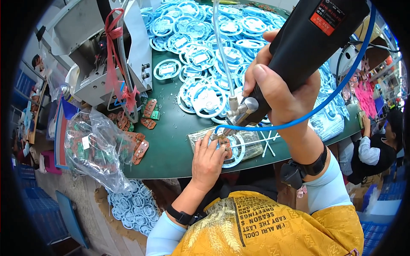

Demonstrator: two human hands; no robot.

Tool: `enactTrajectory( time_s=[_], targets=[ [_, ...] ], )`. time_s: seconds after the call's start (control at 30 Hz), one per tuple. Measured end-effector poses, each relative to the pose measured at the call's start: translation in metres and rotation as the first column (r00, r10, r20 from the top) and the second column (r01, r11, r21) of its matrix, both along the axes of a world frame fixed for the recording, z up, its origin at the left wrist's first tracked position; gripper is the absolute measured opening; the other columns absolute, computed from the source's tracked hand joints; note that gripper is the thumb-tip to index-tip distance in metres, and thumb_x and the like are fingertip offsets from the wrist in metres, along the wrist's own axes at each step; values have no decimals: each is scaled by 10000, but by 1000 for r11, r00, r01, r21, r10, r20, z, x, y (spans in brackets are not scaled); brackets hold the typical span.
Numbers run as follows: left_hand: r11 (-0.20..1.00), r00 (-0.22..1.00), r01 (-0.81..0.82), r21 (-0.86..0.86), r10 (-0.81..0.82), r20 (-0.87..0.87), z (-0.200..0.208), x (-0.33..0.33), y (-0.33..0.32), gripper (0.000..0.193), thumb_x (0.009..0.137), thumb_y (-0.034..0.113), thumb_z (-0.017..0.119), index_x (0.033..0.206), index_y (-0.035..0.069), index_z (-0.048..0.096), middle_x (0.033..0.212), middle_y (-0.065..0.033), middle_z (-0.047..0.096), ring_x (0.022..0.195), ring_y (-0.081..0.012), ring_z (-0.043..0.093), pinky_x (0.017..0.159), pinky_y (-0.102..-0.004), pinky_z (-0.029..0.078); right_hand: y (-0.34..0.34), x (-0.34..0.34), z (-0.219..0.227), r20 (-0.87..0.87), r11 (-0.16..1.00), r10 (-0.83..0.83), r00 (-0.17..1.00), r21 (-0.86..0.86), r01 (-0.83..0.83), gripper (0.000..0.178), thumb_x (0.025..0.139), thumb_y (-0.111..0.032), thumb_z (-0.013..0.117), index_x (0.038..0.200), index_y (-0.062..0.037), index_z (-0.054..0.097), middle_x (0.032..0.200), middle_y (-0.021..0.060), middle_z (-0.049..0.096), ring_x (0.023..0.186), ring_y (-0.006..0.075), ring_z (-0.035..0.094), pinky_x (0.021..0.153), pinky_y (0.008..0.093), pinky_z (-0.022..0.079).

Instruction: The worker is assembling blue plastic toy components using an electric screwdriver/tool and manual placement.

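My right hand is wrapped round a thick black electric screwdriver, its metal nose pointing down toward the near part of the bench. A thin blue hose curves from the tool's nose past my wrist. Below the nose lies a light blue plastic ring part with a reddish-brown circuit board in it. My left hand holds this ring part at its left side, fingers bent down close to the tool's tip. The exact fingertip contact is hidden. Under the part is a flat, film-covered pad.
Many light blue ring parts are heaped on the green bench. At left stand a grey metal machine, loose circuit boards and a clear plastic bag. White sticks cross beside the pad. Another person sits at right.
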State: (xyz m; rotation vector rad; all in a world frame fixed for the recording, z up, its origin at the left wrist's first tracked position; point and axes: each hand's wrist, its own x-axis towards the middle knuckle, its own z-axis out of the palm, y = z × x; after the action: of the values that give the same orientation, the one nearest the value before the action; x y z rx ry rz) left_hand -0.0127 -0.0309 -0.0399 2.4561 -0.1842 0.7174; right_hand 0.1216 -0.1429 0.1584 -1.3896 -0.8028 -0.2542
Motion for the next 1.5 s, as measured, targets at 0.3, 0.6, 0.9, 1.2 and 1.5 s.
enactTrajectory(
  time_s=[0.3,0.6,0.9,1.2,1.5],
  targets=[
    [1000,1000,7,0,-7,2,1,1,1,195,822,111,725,1000,71,657,1198,-161,626,1132,-396,559,1005,-553,399,3,3,-8,-2,1000,-18,1000,-11,18,426,821,25,612,1215,55,453,777,86,536,621,174,606,566,311,525],
    [998,998,56,-3,-56,29,4,3,1,254,786,66,726,1010,3,625,1116,-178,614,1179,-421,531,956,-531,422,1,0,-7,5,997,36,999,-63,-36,451,824,41,594,1254,53,459,778,74,578,615,137,591,584,288,505],
    [971,991,-111,-214,124,48,-4,5,17,221,775,74,743,978,51,658,1212,-165,619,1132,-354,563,951,-438,428,-22,-26,19,-33,999,37,999,35,-35,473,831,-36,575,1273,66,440,770,102,554,622,179,605,560,298,508],
    [983,970,142,120,-114,-215,3,-18,25,726,704,345,817,1350,141,554,1464,-78,465,1400,-317,352,1062,-641,257,-10,-35,-1,-46,996,66,997,59,-64,491,819,3,586,1280,53,423,779,95,540,631,185,608,569,302,509],
    [986,975,129,103,-107,-196,0,-18,24,717,701,344,816,1336,132,559,1467,-65,468,1411,-299,343,1062,-659,248,-10,-37,-6,-51,998,50,997,44,-48,493,817,5,595,1277,46,421,770,85,529,623,183,602,570,300,505]
  ],
)
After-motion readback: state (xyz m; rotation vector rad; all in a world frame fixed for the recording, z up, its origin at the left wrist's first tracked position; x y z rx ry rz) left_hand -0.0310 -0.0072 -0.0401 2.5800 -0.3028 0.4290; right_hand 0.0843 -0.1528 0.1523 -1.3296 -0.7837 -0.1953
